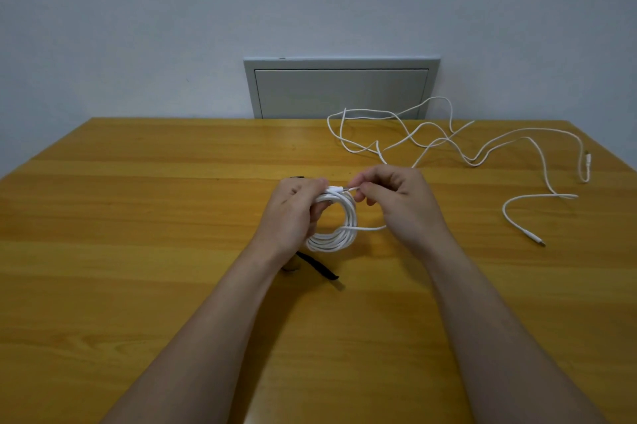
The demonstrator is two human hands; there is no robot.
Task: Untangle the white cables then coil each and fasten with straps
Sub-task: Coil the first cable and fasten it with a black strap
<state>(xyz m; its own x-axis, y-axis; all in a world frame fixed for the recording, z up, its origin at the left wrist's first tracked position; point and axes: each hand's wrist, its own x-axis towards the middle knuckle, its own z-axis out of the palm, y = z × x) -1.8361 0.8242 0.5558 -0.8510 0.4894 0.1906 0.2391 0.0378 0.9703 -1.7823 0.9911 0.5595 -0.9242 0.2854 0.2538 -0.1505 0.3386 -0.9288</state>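
Note:
A white cable wound into a coil [336,232] hangs over the middle of the wooden table [138,216]. My left hand [293,213] grips the coil at its upper left side. My right hand [396,199] pinches the cable's plug end [346,189] at the top of the coil. A black strap [319,266] lies on the table just below the coil, partly under my left wrist. Another black strap [298,177] peeks out behind my left hand. A second white cable [458,144] lies loose and looping at the far right of the table.
A grey wall panel [341,89] sits behind the table's far edge. The loose cable's plug [537,241] rests near the right side. The table's left half shows bare wood.

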